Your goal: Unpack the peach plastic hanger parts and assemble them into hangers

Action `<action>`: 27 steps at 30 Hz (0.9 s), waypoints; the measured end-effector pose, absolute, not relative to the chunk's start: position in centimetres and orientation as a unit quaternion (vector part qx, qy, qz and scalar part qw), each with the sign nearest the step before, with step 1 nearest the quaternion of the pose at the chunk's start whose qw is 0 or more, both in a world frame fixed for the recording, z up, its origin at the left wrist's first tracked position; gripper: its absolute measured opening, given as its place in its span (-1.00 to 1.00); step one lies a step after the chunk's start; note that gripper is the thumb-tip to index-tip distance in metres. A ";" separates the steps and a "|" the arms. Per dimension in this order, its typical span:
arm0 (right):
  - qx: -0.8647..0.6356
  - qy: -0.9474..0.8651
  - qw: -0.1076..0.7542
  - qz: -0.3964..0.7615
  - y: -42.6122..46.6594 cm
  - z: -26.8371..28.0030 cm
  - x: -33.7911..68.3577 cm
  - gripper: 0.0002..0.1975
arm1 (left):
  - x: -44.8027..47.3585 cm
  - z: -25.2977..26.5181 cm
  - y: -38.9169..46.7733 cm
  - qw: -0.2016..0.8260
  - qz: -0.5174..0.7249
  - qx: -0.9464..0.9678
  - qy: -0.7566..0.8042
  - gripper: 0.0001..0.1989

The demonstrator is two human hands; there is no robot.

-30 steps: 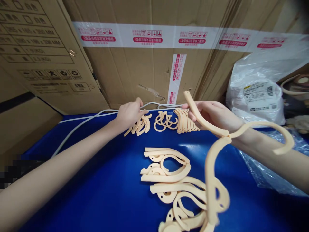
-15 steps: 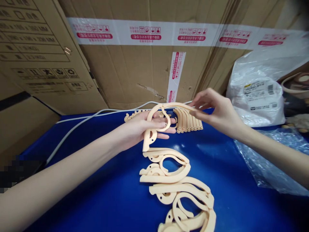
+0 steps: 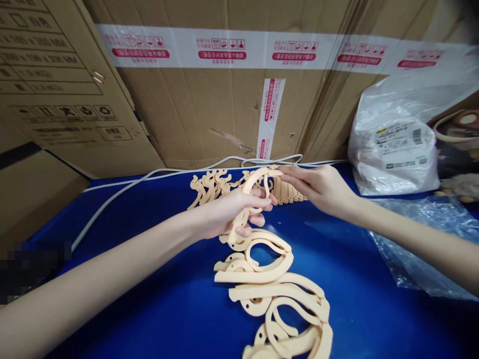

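Note:
A cream plastic folding hanger (image 3: 255, 178) is up off the surface between my two hands. My left hand (image 3: 235, 209) is wrapped round one arm of it, thumb on top and fingers curled beneath. With thumb and fingers pinched, my right hand (image 3: 322, 187) grips the end of its other arm, which points away and looks foreshortened. Folded hangers (image 3: 275, 275) of the same kind lie in an overlapping column below my left hand. Behind the hands are loose S-shaped hook pieces (image 3: 211, 184) and a row of curved hanger arms (image 3: 290, 193), partly covered by my hands.
Everything lies on a blue surface (image 3: 149, 279). A white cable (image 3: 149, 175) runs along its back edge, before a large taped cardboard box (image 3: 194, 114). Another box (image 3: 63, 89) stands left. A white plastic bag (image 3: 396, 144) and clear plastic wrap (image 3: 407, 249) are at right.
The hanger has turned, its far arm now folded down and away from view. My right hand has moved down and left, and my left fingers have curled round the hanger.

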State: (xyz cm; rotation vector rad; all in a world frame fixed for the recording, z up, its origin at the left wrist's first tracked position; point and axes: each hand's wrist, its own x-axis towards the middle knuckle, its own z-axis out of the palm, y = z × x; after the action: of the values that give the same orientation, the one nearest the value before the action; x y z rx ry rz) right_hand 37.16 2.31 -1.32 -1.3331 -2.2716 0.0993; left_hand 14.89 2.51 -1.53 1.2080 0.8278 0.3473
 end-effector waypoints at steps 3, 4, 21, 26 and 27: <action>-0.539 -0.757 0.291 0.229 3.4 -1.7 37.3 -0.56 | 15.3 -1.8 3.0 0.561 0.173 0.670 0.454 -0.64; -0.562 -0.727 0.298 0.257 3.9 -1.8 37.6 -0.58 | 15.4 -1.8 3.2 0.527 0.170 0.684 0.474 -0.63; -0.683 -0.725 0.079 -0.014 8.6 -2.8 38.2 -0.65 | 15.7 -0.5 3.5 0.672 0.240 0.500 0.492 -0.51; -0.665 -0.743 0.082 -0.011 8.7 -3.3 38.2 -0.65 | 15.4 -0.8 3.7 0.663 0.256 0.535 0.457 -0.54; -0.662 -0.745 0.082 -0.011 8.7 -3.3 38.3 -0.66 | 15.3 -0.9 3.9 0.654 0.259 0.550 0.450 -0.55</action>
State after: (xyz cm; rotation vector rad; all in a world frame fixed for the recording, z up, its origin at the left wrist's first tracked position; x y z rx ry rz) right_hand 38.27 8.69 -3.33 -1.9782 -2.2239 -0.0331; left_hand 15.33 3.86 -0.87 1.2474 1.0194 0.5873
